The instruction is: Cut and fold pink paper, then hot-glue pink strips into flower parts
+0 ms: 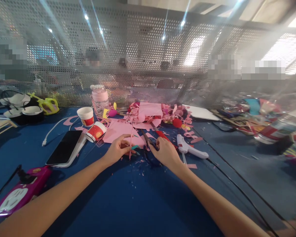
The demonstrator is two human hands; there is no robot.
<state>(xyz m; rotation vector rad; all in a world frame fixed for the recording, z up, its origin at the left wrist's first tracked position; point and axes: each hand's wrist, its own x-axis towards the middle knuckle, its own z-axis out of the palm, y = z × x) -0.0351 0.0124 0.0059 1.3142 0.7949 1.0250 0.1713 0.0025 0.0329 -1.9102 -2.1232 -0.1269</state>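
The scissors (147, 142), half hidden, are gripped by the right hand (165, 153); a pink strip (131, 142) is pinched by the left hand (118, 150).

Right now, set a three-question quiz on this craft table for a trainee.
1. What does the right hand hold? A scissors; B glue gun; C phone.
2. True or false: both paper cups stand upright.
3. Fill in: the left hand pinches a thin pink ____.
Key: 1 A. 2 False: the far cup stands, the near cup lies tipped. 3 strip.
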